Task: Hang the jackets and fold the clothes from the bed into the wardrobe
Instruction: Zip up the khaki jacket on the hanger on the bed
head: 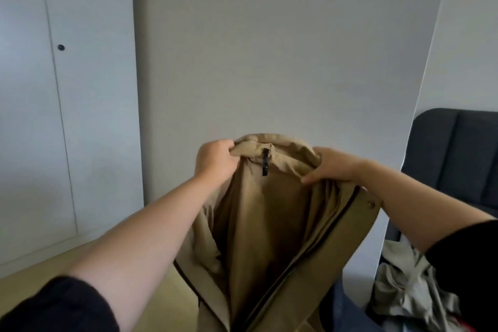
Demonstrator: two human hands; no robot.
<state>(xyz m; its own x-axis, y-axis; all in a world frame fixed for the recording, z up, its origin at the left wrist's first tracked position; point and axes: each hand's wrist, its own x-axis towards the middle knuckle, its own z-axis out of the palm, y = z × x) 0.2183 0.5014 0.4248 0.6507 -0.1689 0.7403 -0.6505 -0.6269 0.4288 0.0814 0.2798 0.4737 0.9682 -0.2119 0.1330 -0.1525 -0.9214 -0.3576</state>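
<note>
Between the hands, the tan jacket [269, 213] hangs, left hand [215, 160] and right hand [332, 166] gripping its collar.

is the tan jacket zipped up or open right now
Open. The tan jacket hangs from the left hand and right hand with its front parted, lining showing.

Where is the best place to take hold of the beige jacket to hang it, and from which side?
Probably at the collar of the beige jacket, from above at both ends: the left hand and right hand grip there, so it hangs open with the black loop between them.
</note>
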